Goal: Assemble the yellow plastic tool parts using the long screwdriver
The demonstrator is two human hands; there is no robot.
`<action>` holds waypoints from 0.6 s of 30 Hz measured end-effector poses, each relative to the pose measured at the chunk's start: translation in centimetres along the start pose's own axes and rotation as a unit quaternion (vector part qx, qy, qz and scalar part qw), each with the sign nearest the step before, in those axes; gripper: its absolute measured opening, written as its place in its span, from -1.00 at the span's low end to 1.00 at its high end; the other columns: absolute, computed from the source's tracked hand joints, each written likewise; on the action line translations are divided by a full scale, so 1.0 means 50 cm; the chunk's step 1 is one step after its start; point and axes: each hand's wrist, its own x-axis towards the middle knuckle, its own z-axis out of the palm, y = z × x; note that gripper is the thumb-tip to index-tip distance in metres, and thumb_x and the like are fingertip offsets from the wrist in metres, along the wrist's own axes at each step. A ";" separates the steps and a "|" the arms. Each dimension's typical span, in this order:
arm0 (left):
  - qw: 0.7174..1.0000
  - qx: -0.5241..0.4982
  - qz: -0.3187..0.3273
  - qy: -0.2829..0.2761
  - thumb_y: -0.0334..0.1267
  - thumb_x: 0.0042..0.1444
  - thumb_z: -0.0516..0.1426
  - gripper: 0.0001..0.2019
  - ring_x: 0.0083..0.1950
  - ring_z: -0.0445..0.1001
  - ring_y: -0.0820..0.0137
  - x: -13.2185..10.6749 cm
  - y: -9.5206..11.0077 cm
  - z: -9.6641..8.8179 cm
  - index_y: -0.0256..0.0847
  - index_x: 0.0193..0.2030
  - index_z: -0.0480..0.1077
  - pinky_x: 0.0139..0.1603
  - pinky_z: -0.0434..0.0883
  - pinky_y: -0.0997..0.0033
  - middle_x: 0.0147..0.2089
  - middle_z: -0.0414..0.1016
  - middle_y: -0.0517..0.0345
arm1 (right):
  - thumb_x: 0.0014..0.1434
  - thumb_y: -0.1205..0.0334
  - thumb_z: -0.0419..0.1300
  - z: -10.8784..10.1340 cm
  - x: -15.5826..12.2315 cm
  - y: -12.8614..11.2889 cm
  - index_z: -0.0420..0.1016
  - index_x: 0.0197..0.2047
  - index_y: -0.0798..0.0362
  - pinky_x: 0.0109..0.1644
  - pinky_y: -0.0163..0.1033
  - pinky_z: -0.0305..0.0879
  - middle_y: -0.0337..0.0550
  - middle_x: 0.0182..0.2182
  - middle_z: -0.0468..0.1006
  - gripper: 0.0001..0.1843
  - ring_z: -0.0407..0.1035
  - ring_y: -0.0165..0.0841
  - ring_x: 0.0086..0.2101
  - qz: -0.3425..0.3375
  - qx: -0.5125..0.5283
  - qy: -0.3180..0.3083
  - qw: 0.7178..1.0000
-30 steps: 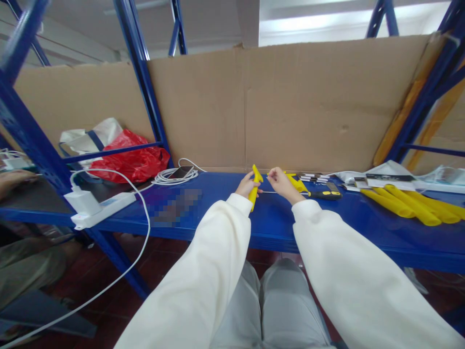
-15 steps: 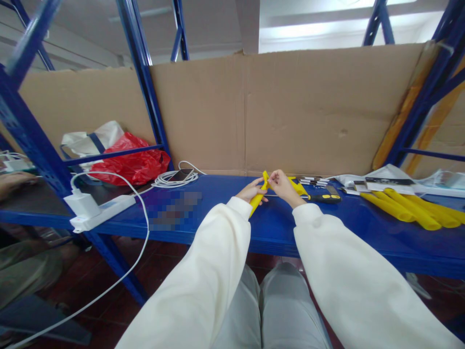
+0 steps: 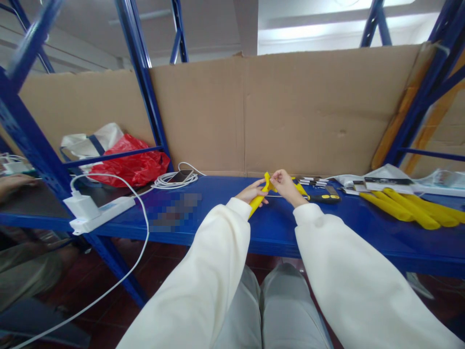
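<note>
A blue steel shelf (image 3: pixel 203 228) serves as a workbench in a storeroom of blue racking; nearest the camera are the seated person's grey-trousered knees and two white sleeves reaching forward over the shelf edge. The left hand (image 3: pixel 250 194) is closed around the lower half of a yellow piece (image 3: pixel 258 201), which slants up and to the right just above the middle of the shelf; the right hand (image 3: pixel 286 186) meets it at the top, fingertips pressed together in a pinch on the upper end. The piece looks light and slightly flexible, rubber or soft plastic by its sheen, smooth enough to slip; a wrap round the body and a pinch at the tip seems the sound hold.

Just right of the hands lies a screwdriver (image 3: pixel 323 198) with a black-and-yellow handle; further right, a row of yellow tubes (image 3: pixel 407 207) lies in front of papers and packets (image 3: pixel 381 180). On the left, a white power strip (image 3: pixel 100 215) with a charger (image 3: pixel 82 203) hangs over the near edge, its cable trailing to the floor; at the far left edge another person's hand (image 3: pixel 14 182) rests on the next shelf. Further back lie a coiled white cable (image 3: pixel 170 181) and a phone (image 3: pixel 180 175); behind them a red bag (image 3: pixel 131 157) slumps against a white bag (image 3: pixel 90 140); a cardboard sheet (image 3: pixel 290 106) closes the back.
</note>
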 end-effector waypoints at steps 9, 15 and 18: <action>1.000 0.001 0.005 -0.027 -0.52 0.19 0.27 -0.09 -0.52 0.52 0.56 0.001 -0.001 -0.003 0.13 0.62 0.16 -0.60 0.31 0.60 0.31 0.56 -0.10 | 0.04 0.00 0.41 -0.007 -0.006 0.008 0.22 -0.26 -0.09 -0.05 -0.10 0.51 -0.25 -0.32 0.45 -0.58 0.42 -0.30 -0.26 0.017 0.036 0.004 0.999; 0.999 -0.009 0.017 -0.034 -0.52 0.18 0.26 -0.08 -0.52 0.52 0.55 0.003 -0.003 -0.005 0.11 0.64 0.13 -0.60 0.32 0.58 0.31 0.56 -0.13 | 0.01 -0.22 0.48 -0.028 -0.005 0.010 0.43 -0.17 -0.05 -0.10 -0.16 0.50 -0.13 -0.19 0.58 -0.47 0.48 -0.28 -0.19 0.054 0.020 0.000 0.998; 0.998 -0.017 0.025 -0.052 -0.49 0.17 0.28 -0.07 -0.51 0.53 0.55 0.002 -0.004 -0.006 0.12 0.64 0.13 -0.59 0.33 0.59 0.32 0.55 -0.14 | 0.03 -0.29 0.47 -0.040 -0.004 0.007 0.52 -0.21 -0.02 -0.07 -0.15 0.50 -0.13 -0.22 0.62 -0.47 0.52 -0.25 -0.18 0.059 0.019 -0.041 0.997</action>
